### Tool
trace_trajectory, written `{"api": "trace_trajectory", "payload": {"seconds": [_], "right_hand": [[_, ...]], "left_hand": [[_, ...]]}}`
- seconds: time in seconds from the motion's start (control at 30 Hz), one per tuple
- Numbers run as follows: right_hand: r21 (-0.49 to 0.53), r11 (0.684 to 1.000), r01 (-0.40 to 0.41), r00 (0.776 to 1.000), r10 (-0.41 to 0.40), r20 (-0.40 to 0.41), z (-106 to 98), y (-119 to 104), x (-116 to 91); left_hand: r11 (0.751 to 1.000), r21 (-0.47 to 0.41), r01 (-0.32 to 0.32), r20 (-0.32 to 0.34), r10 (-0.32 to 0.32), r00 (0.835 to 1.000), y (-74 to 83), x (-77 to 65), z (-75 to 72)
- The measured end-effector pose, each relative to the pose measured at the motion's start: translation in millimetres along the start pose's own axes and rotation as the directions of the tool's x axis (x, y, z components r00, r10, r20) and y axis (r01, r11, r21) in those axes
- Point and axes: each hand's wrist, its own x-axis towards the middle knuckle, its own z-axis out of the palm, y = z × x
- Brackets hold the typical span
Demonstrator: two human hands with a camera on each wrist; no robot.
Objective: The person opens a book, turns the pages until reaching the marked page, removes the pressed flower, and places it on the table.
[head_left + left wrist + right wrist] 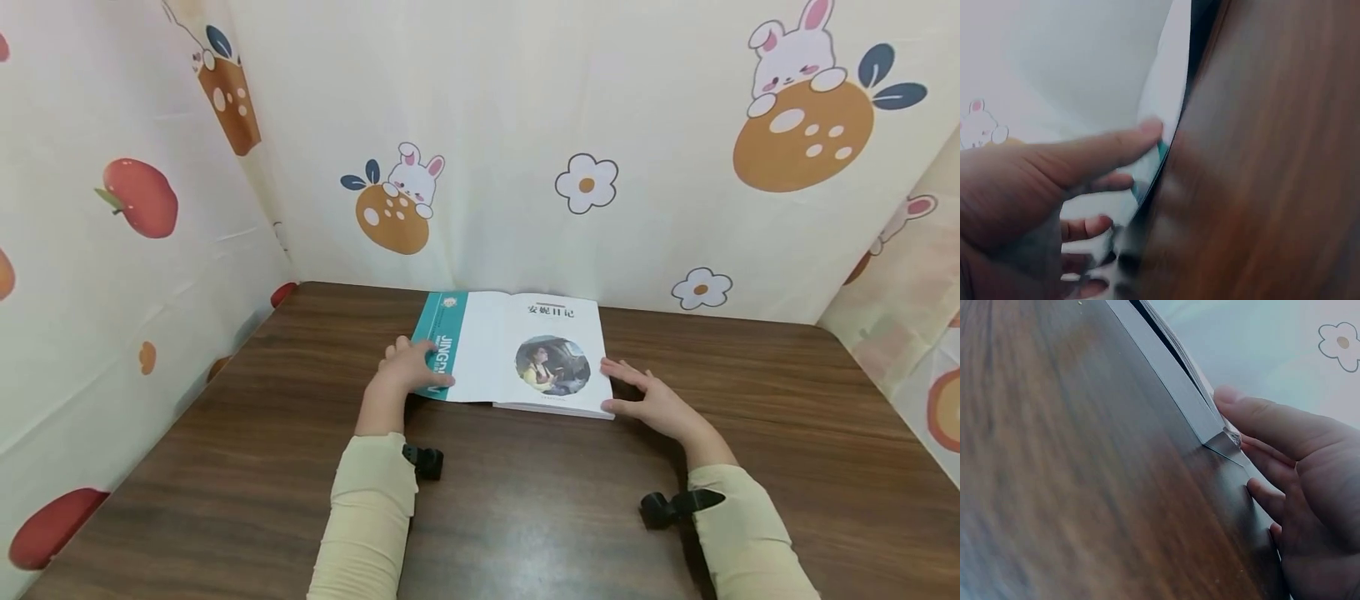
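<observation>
From my end, the left hand (403,367) lies loosely spread over the teal flap (439,315) and the right hand (663,407) touches the outer edge of the open paperback (483,350) with relaxed fingers, neither gripping it, mid-frame on the wooden table (525,508). I judge the step as steadying the opened book, and the next move seems to call for light, even fingertip pressure. The title page (517,321) reads 安妮日记 above a round picture (552,367); the flap shows JINGD, its remaining letters unclear.
</observation>
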Motion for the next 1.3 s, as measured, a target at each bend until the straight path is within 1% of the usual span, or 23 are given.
{"api": "trace_trajectory", "payload": {"seconds": [0.1, 0.13, 0.17, 0.2, 0.23, 0.27, 0.33, 0.37, 0.4, 0.43, 0.47, 0.5, 0.57, 0.63, 0.73, 0.83, 0.93, 1.07, 1.23, 1.3], "right_hand": [[-0.013, 1.000, 0.001, 1.000, -0.001, -0.004, -1, 0, 0], [-0.018, 1.000, 0.004, 1.000, -0.004, -0.005, -2, 1, 0], [-0.019, 1.000, 0.004, 1.000, -0.004, -0.006, -1, 1, 0], [-0.021, 1.000, 0.010, 1.000, -0.010, -0.008, -1, 1, -1], [-0.022, 1.000, 0.012, 1.000, -0.012, -0.008, -1, 1, -1], [-0.021, 1.000, 0.015, 1.000, -0.015, -0.009, 0, 1, -1], [-0.015, 1.000, 0.023, 1.000, -0.023, -0.010, 2, 1, -1], [-0.012, 1.000, 0.026, 1.000, -0.026, -0.009, 4, 1, -1], [-0.012, 0.999, 0.031, 0.999, -0.031, -0.010, 5, 1, -1], [-0.012, 0.999, 0.031, 0.999, -0.031, -0.011, 5, 1, -1], [-0.012, 0.999, 0.034, 0.999, -0.034, -0.011, 5, 0, -1], [-0.013, 0.999, 0.035, 0.999, -0.035, -0.012, 5, -1, -1], [-0.011, 0.999, 0.037, 0.999, -0.037, -0.012, 4, -1, -2], [-0.008, 0.999, 0.039, 0.999, -0.039, -0.008, 2, -2, -3], [-0.016, 0.999, 0.044, 0.999, -0.044, 0.004, -1, -3, -4], [-0.024, 0.999, 0.046, 0.999, -0.046, 0.007, -3, -2, -4], [-0.020, 0.999, 0.026, 1.000, -0.027, -0.001, -3, -2, -2], [-0.001, 1.000, -0.002, 0.999, 0.002, -0.037, -1, -2, 1], [0.011, 1.000, -0.024, 0.995, 0.025, -0.092, 4, -3, 1], [0.006, 0.999, -0.035, 0.993, 0.035, -0.110, 5, -3, 0]], "left_hand": [[0.999, 0.051, -0.017, -0.012, 0.018, 1.000, 6.0, 1.4, 0.8], [0.997, 0.068, -0.046, -0.016, 0.047, 0.999, 7.8, 3.2, 2.1], [0.993, 0.083, -0.090, -0.012, 0.091, 0.996, 10.4, 4.8, 3.7], [0.987, 0.086, -0.138, -0.003, 0.139, 0.990, 13.7, 5.7, 5.3], [0.977, 0.088, -0.194, 0.008, 0.194, 0.981, 17.8, 6.4, 7.5], [0.963, 0.079, -0.256, 0.023, 0.255, 0.967, 23.0, 6.9, 9.9], [0.922, 0.068, -0.381, 0.056, 0.378, 0.924, 34.5, 6.6, 16.7], [0.903, 0.046, -0.427, 0.078, 0.423, 0.903, 41.0, 4.9, 20.1], [0.888, 0.027, -0.458, 0.094, 0.454, 0.886, 47.0, 3.6, 23.6], [0.875, 0.027, -0.484, 0.109, 0.479, 0.871, 52.3, 3.1, 27.5], [0.863, 0.031, -0.504, 0.125, 0.497, 0.859, 57.0, 2.8, 31.2], [0.857, 0.042, -0.514, 0.141, 0.504, 0.852, 60.8, 2.5, 35.0], [0.857, 0.066, -0.511, 0.161, 0.496, 0.853, 65.5, 2.6, 41.7], [0.864, 0.091, -0.496, 0.168, 0.477, 0.863, 67.1, 3.3, 47.3], [0.873, 0.073, -0.483, 0.153, 0.469, 0.870, 67.1, 5.0, 52.1], [0.868, 0.052, -0.494, 0.130, 0.485, 0.865, 67.2, 6.9, 54.1], [0.869, 0.048, -0.492, 0.120, 0.484, 0.867, 67.6, 8.0, 55.4], [0.879, 0.070, -0.471, 0.090, 0.465, 0.881, 71.7, 7.4, 57.3], [0.891, 0.131, -0.436, 0.041, 0.434, 0.900, 82.9, 2.3, 60.2], [0.892, 0.153, -0.426, 0.022, 0.428, 0.904, 87.4, -0.6, 62.0]]}}
